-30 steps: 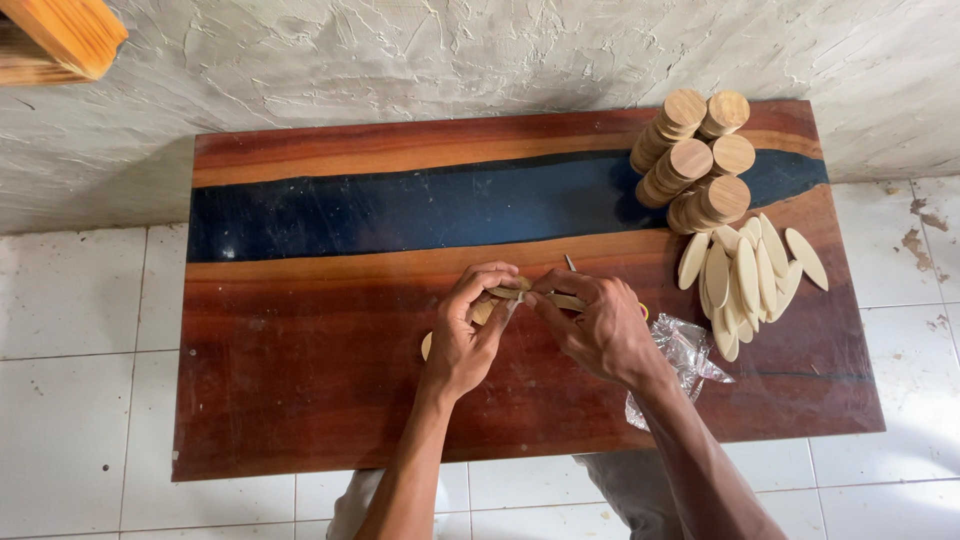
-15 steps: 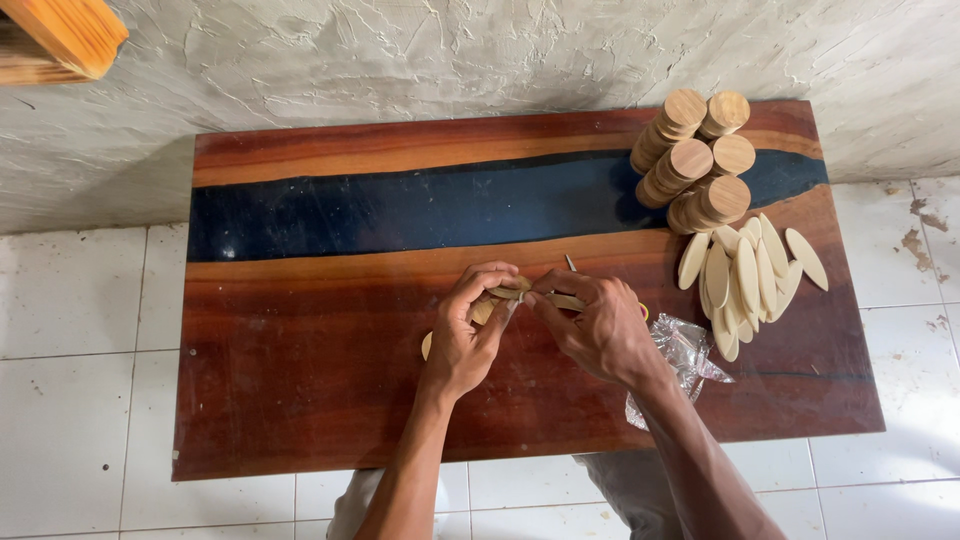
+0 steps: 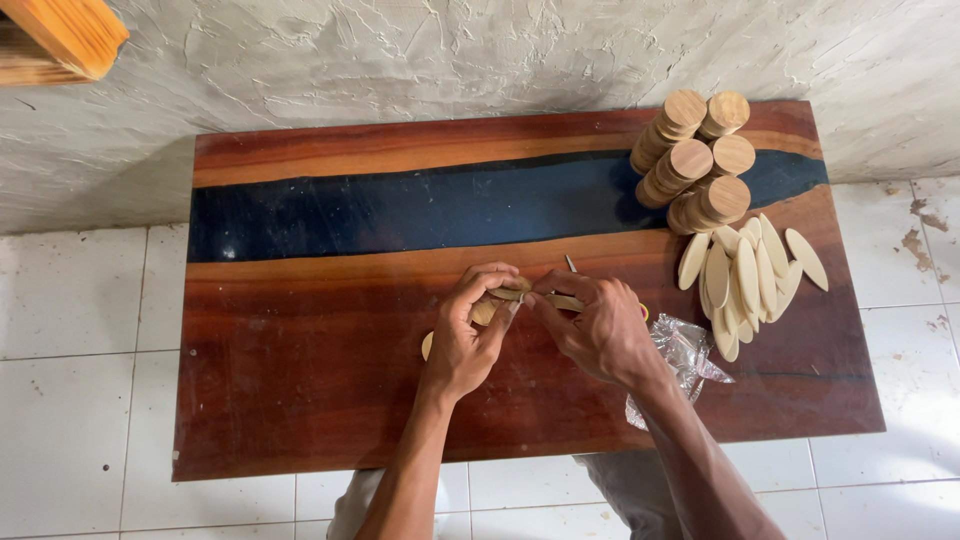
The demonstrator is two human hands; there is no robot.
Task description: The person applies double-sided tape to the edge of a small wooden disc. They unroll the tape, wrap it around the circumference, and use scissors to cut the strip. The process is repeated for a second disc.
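**Hands meet over thin wooden piece at desk's middle**

White floor tiles and a rough plaster wall frame a red-brown desk with a dark blue band. Near its front edge, the left hand and right hand pinch the two ends of a thin wooden piece, its long axis running left to right between them. Stacked round discs and pale oval pieces sit toward the far right corner. Fingers hide most of the piece; a clear plastic bag lies partly under the right wrist.
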